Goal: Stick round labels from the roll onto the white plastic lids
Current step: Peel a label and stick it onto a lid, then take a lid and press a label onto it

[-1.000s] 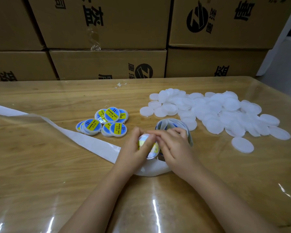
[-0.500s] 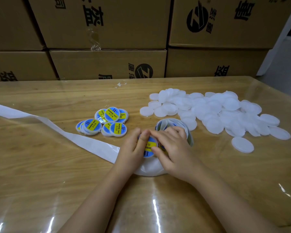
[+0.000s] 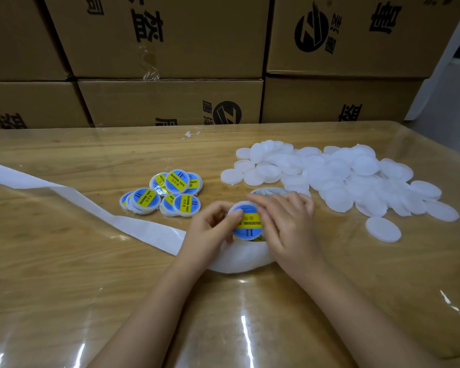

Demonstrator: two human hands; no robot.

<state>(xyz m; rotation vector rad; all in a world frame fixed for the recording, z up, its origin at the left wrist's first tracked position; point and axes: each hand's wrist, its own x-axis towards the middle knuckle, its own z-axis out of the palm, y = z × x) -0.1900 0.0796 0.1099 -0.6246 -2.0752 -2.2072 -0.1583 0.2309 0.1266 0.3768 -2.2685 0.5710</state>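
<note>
A white lid with a blue-and-yellow round label (image 3: 247, 223) on it sits between my hands at the table's middle. My left hand (image 3: 210, 231) grips the lid from the left, its thumb lying on the label. My right hand (image 3: 284, 224) covers the lid's right side, fingers pressed along the label's edge. The label roll (image 3: 267, 192) stands just behind, mostly hidden by my right hand. A heap of bare white lids (image 3: 337, 179) lies to the right. Several labelled lids (image 3: 168, 193) lie to the left.
The roll's empty white backing strip (image 3: 96, 208) trails from under my hands leftward across the wooden table (image 3: 64, 274), which has a clear plastic cover. Stacked cardboard boxes (image 3: 170, 102) wall off the table's far edge. One lone white lid (image 3: 383, 229) lies nearer at right.
The lid has turned label-side up and its blue-and-yellow label now shows in full. My right fingers have slid to the label's right edge. Both hands stay in the same spot.
</note>
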